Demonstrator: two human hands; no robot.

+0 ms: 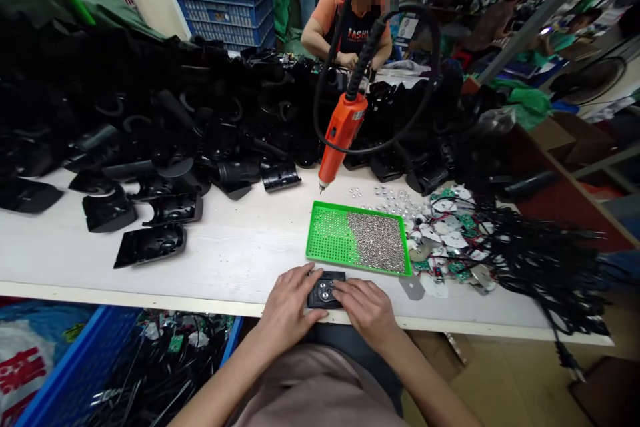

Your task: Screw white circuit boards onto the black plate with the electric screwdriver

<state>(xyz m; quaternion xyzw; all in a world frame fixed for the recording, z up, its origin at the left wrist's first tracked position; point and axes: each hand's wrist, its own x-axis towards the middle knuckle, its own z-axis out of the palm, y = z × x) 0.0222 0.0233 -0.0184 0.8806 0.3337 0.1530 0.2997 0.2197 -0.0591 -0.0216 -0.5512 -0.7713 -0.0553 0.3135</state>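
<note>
The housing [326,289] is black, the tray [310,230] bright green with silver screws [376,243], the electric screwdriver [343,133] orange.

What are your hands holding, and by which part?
The left hand and right hand hold a small black plastic case by its two sides.

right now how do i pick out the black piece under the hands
On the white workbench, look at the near edge below the green tray of silver beads. The person's left hand and right hand rest on a small black plastic piece there. Unlike the black parts piled beyond, it sits between both hands, showing round silver spots.
</note>
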